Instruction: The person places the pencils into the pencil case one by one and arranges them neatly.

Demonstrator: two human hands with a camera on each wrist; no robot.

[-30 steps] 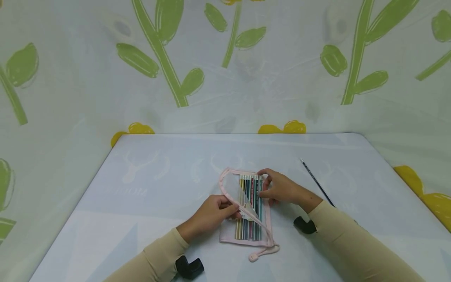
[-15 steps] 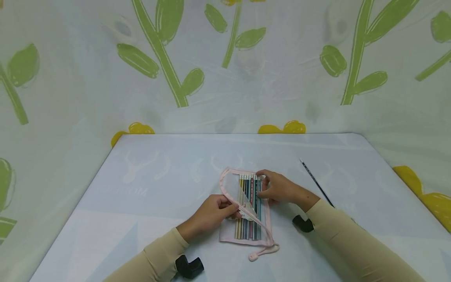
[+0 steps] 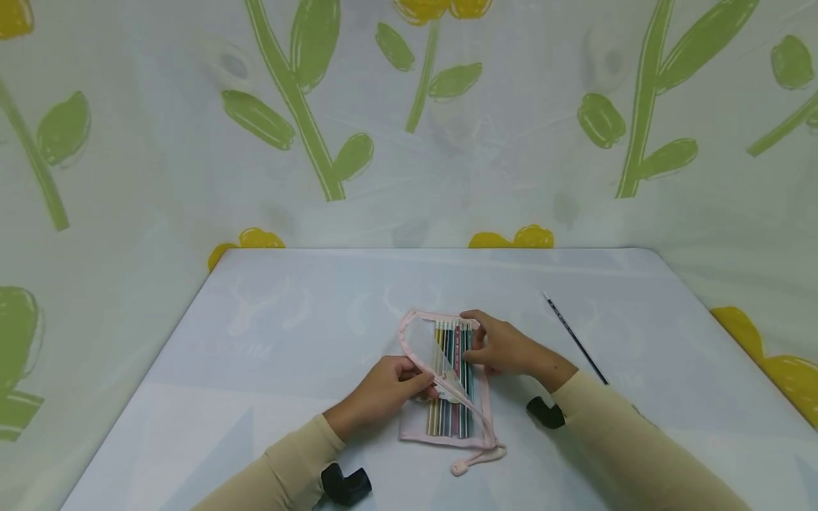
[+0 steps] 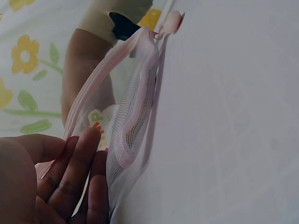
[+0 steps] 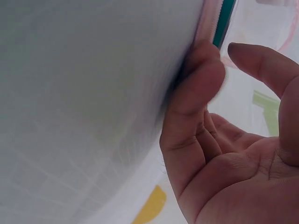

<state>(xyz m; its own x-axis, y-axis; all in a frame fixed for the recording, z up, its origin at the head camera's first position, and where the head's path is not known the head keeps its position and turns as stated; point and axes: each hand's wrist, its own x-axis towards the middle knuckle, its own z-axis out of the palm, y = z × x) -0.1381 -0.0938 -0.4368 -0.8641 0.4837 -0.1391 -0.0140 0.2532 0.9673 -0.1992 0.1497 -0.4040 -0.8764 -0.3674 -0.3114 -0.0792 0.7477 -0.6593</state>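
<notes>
A clear zip pencil pouch with pink edging lies on the table, its top film folded back diagonally. Inside, several pencils lie side by side, yellow, dark, red and teal. My left hand pinches the pink zip edge of the folded film between thumb and fingers. At the pouch's upper right, my right hand touches the rightmost pencils, thumb on their sides and index finger by their top ends. In the right wrist view, thumb and index finger stand apart next to a teal pencil, other fingers bent against the table.
A dark pencil lies loose on the table right of the pouch, near the right forearm. A pink pull loop trails from the pouch's lower right corner. The pale table ends at a flower-patterned backdrop.
My right hand has shifted slightly left, and the rightmost pencils have moved left with it. The left hand keeps its hold on the zip edge. The head view has tilted up a little.
</notes>
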